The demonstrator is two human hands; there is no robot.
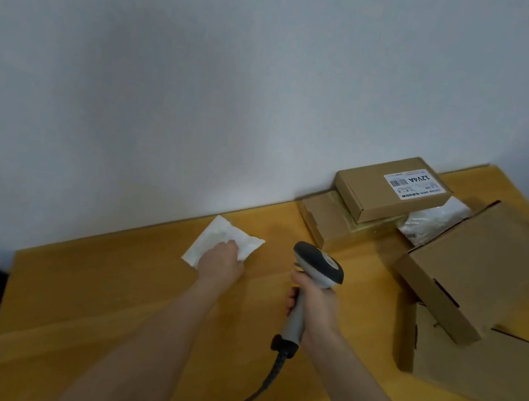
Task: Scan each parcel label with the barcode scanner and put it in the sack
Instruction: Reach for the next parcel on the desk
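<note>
White packet [233, 233] flat on the counter [136, 301] close to the wall, one corner toward the wall, beneath the left hand [220, 261], fingers [231, 247] bent down onto it, pinch or plain press not discernible. Scanner [317, 266] just right of the packet and apart from it, handle upright inside the wrapped fingers of the right hand [314, 303], nose apparently turned left toward the packet. No label visible on the packet's upper face, hence probably a turn-over first.

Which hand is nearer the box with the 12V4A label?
Right. The right hand, gripping the barcode scanner, is in front of the labelled box; the left hand rests farther left on the white parcel.
</note>
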